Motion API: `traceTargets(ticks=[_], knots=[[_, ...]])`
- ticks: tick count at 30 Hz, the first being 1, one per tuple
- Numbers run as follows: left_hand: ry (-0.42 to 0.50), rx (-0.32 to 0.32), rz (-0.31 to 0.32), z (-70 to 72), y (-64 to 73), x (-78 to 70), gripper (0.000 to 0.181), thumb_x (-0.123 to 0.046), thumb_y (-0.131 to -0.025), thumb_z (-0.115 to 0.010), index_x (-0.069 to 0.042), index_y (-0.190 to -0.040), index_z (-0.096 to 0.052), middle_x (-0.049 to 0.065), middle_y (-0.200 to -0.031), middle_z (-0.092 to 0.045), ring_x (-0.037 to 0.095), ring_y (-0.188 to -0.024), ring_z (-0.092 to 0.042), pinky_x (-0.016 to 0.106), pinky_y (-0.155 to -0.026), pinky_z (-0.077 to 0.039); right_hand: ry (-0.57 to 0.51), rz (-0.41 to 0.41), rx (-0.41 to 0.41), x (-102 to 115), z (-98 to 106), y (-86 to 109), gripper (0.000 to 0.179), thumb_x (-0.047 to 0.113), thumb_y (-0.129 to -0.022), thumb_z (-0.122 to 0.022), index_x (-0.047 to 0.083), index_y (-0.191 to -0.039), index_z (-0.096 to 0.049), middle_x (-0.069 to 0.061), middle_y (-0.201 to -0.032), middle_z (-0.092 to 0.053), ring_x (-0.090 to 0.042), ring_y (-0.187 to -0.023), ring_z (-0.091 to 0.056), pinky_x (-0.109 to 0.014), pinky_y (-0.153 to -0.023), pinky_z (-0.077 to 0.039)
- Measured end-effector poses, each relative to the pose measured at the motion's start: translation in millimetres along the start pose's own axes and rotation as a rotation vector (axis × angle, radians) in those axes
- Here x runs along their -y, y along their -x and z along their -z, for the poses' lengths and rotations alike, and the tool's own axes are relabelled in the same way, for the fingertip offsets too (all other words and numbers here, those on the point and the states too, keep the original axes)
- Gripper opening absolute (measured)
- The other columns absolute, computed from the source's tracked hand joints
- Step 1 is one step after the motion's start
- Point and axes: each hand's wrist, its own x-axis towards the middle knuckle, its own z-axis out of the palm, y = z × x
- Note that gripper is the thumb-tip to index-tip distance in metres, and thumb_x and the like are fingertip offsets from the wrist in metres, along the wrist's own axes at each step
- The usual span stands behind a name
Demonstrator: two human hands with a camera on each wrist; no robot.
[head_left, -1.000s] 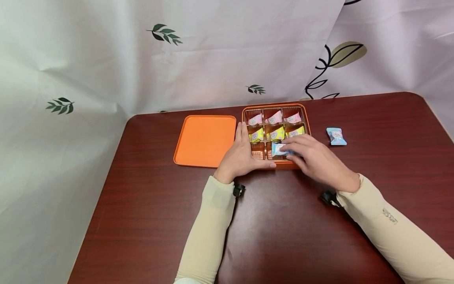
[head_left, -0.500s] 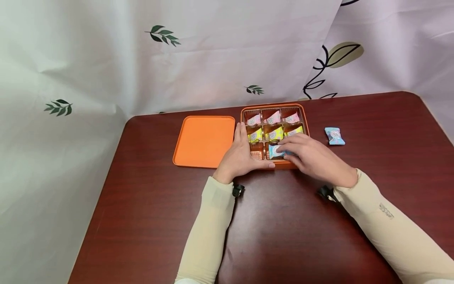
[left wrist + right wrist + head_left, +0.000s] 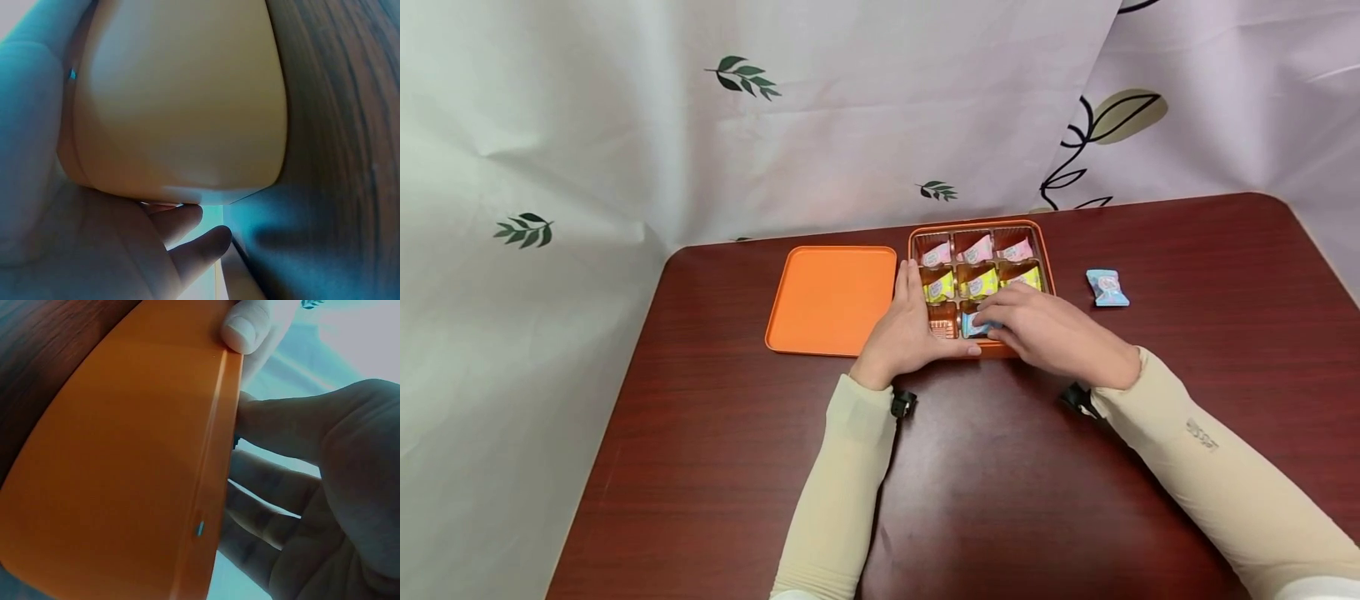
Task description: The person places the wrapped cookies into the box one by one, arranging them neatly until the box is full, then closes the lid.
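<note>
In the head view, an orange box (image 3: 997, 351) holds a clear divided tray with pink candies (image 3: 976, 249) in the back row and yellow candies (image 3: 978, 284) in the middle row. My left hand (image 3: 898, 333) rests against the box's left front corner, fingers straight along the side and thumb along the front. With bent fingers, my right hand (image 3: 1052, 333) pinches a blue wrapped candy (image 3: 970, 324) low in the front middle compartment. The front left compartment (image 3: 943, 322) shows bare plastic. My right hand hides the front right one.
A second blue candy (image 3: 1107, 287) lies on the dark red table (image 3: 1000, 500), right of the box. The orange lid (image 3: 832, 300) lies flat to the left. A white leaf-print curtain (image 3: 850, 108) hangs behind the table's back edge.
My right hand has shifted slightly left with the blue candy, which now sits farther left in the front middle compartment. My left hand keeps its place on the box.
</note>
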Motion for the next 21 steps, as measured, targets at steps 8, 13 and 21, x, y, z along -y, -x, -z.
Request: traceTargets(ticks=[8,13,21], knots=[[-0.004,0.000,0.003,-0.2,0.3,0.5,0.150,-0.076,-0.064,-0.079,-0.010,-0.159,0.017,0.009,-0.167,0.018,0.028,-0.150,-0.023,0.038,-0.103,-0.046,0.008,0.009,0.006,0.7,-2.4,-2.8,0.015,0.001,-0.092,-0.068,0.003,-0.105,-0.076,-0.007,-0.105,-0.069,-0.027,-0.100,-0.059,-0.041,-0.089,-0.048],[-0.009,0.000,0.008,-0.4,0.1,0.5,0.150,-0.076,-0.064,-0.079,-0.010,-0.159,0.017,0.010,-0.167,0.018,0.029,-0.150,-0.023,0.039,-0.103,-0.046,0.010,0.024,0.007,0.4,-2.8,-2.6,0.016,0.001,-0.092,-0.067,0.001,-0.105,-0.075,-0.009,-0.105,-0.069,-0.028,-0.100,-0.059,-0.042,-0.090,-0.048],[-0.005,-0.003,-0.004,-0.4,-0.6,-0.2,0.149,-0.074,-0.065,-0.080,-0.008,-0.159,0.015,0.009,-0.167,0.019,0.027,-0.152,-0.018,0.039,-0.106,-0.044,0.006,0.025,0.054,-1.4,-2.1,-3.8,0.021,0.000,-0.092,-0.061,0.000,-0.108,-0.075,-0.011,-0.109,-0.070,-0.028,-0.108,-0.060,-0.045,-0.098,-0.046]])
